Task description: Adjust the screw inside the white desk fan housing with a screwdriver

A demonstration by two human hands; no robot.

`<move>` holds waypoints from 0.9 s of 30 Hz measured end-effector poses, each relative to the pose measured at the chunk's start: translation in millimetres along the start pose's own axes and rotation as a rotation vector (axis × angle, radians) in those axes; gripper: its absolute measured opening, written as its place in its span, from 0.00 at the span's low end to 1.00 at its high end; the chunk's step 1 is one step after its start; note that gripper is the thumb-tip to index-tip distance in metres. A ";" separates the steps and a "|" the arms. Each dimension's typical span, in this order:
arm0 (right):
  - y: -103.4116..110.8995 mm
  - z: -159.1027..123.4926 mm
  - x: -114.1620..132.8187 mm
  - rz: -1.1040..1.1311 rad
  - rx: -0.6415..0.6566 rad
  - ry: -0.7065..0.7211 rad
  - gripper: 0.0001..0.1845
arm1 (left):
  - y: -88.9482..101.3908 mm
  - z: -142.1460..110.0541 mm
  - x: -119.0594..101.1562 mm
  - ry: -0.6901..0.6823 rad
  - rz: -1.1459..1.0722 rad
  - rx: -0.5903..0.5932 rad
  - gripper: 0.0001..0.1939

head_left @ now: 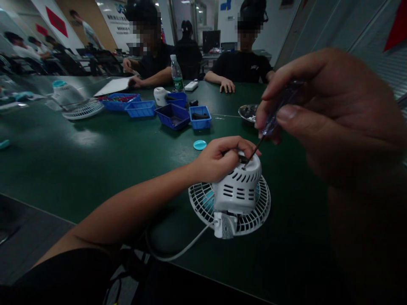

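A small white fan [237,192] lies face down on the dark green table [95,156], its vented motor housing pointing up and its white cord trailing toward me. My left hand [219,159] is closed on the top of the housing, steadying it. Close to the camera, my right hand [330,114] pinches a screwdriver [270,125] with a clear bluish handle. Its thin shaft slants down to the top of the housing beside my left fingers.
Several blue bins [173,115] sit mid-table with a round blue cap [200,145], a metal dish [248,112], a water bottle [177,76] and another fan [74,101] at the left. Two people sit across the table; more sit in the far background.
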State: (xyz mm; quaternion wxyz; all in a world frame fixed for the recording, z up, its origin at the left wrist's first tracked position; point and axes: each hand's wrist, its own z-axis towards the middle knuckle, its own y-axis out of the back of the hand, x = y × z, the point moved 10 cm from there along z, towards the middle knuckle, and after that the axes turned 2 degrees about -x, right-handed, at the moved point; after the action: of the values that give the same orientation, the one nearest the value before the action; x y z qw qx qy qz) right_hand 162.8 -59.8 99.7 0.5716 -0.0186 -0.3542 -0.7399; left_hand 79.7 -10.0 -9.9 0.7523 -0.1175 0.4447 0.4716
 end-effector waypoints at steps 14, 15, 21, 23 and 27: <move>-6.4 0.0 9.8 -0.154 0.025 0.062 0.20 | -0.4 -1.5 4.6 0.061 0.169 0.045 0.17; -6.0 -0.1 10.2 -0.149 0.023 0.076 0.21 | -1.2 -1.9 7.3 0.068 0.165 0.055 0.18; -0.1 -1.4 15.8 -0.231 -0.017 0.137 0.15 | 2.7 -2.7 9.3 0.040 0.173 0.007 0.21; 1.5 -2.3 17.5 -0.225 -0.031 0.135 0.14 | 3.9 -3.2 8.4 0.038 0.193 -0.010 0.21; -1.6 -4.3 13.1 -0.136 0.000 0.062 0.16 | 6.1 -4.6 8.8 0.042 0.207 -0.027 0.22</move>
State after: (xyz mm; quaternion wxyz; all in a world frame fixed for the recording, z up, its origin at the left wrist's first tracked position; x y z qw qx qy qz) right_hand 158.6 -73.0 101.4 0.5308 0.0285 -0.3370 -0.7771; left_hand 73.6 -4.3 -18.0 0.6883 -0.0909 0.4638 0.5504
